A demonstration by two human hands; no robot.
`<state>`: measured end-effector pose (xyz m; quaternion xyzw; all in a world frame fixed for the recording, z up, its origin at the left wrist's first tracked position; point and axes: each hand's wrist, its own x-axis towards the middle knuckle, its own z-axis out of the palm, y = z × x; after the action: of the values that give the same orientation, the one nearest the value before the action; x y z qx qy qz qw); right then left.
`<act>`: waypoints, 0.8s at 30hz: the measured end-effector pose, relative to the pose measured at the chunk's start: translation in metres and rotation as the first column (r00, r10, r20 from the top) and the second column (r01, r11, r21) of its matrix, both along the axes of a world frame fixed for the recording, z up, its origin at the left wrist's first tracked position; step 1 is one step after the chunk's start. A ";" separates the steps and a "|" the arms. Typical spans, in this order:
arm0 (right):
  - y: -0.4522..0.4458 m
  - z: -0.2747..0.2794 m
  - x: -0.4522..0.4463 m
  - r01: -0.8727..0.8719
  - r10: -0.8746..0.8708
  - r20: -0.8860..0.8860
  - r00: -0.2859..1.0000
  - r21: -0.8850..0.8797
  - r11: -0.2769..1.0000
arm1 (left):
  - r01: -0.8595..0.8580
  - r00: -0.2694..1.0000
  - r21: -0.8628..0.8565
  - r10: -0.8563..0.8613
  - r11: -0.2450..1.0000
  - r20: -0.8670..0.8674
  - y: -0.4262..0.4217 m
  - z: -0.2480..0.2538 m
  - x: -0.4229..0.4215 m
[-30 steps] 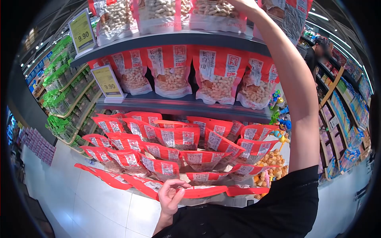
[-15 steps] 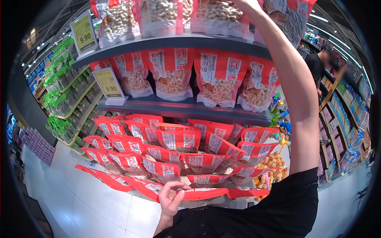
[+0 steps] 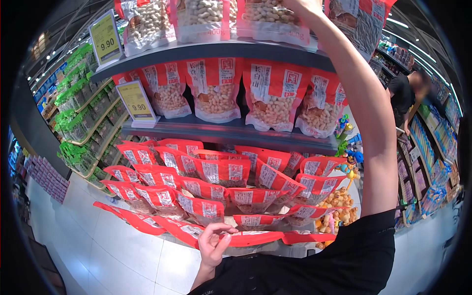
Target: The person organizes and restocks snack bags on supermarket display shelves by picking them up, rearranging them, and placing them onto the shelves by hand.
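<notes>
My right arm reaches up to the top shelf. At the upper edge of the view, my right hand is against a clear-and-red bag of peanuts; its fingers are mostly cut off, so its grip is hidden. Low in the middle, my left hand hovers by the front row of red-topped bags. Its fingers are loosely curled, with the thumb apart and nothing visible between them. More peanut bags stand upright on the middle shelf, and several rows of red bags lean below.
Yellow price signs reading 9.90 stand at the left shelf ends. Colourful toys hang to the right of the display. A person in black stands in the right aisle. Green-topped packages fill shelves at left.
My right hand has shifted slightly left along the top-shelf bag. My left hand stays nearly still. The person in the right aisle has moved and changed posture.
</notes>
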<state>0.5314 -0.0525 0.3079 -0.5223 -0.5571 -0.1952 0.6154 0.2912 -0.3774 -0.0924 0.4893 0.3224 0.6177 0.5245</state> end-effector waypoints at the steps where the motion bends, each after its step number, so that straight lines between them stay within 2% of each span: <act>1: -0.003 0.000 0.001 -0.057 0.057 -0.009 0.998 -0.001 0.998 | 0.001 1.000 0.003 -0.001 1.000 0.000 0.000 0.000 0.000; 4: -0.013 0.003 0.004 -0.265 0.265 -0.072 0.962 0.007 0.964 | 0.000 1.000 0.018 0.000 1.000 -0.004 0.000 -0.001 -0.002; 8: -0.028 0.006 0.008 -0.553 0.533 -0.225 0.815 -0.032 0.832 | 0.003 1.000 0.050 -0.004 0.999 0.012 0.001 -0.007 -0.005; 12: -0.028 0.009 0.012 -0.683 0.633 -0.330 0.700 -0.049 0.729 | 0.022 0.999 0.055 -0.024 0.998 0.027 0.003 -0.005 -0.004; 14: -0.031 0.009 0.014 -0.706 0.652 -0.356 0.669 -0.034 0.707 | 0.029 0.999 0.054 -0.030 0.998 0.021 0.003 -0.005 -0.004; 16: -0.031 0.008 0.014 -0.577 0.568 -0.249 0.784 0.045 0.816 | 0.023 1.000 0.044 -0.023 0.999 0.021 0.003 -0.005 -0.004; 17: -0.027 0.007 0.013 -0.471 0.480 -0.259 0.838 0.098 0.876 | 0.027 0.999 0.051 -0.029 0.998 0.034 0.003 -0.006 -0.004; 20: -0.046 0.015 0.009 -0.533 0.555 -0.277 0.784 0.157 0.831 | 0.028 0.999 0.055 -0.030 0.998 0.034 0.003 -0.006 -0.004; 24: -0.068 0.023 0.009 -0.527 0.587 -0.204 0.783 0.283 0.801 | 0.033 0.999 0.047 -0.035 0.998 0.029 0.002 -0.008 -0.004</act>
<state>0.5404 -0.1203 0.3312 -0.2871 -0.5697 0.0147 0.7699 0.2876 -0.3751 -0.1000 0.4973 0.2919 0.6232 0.5283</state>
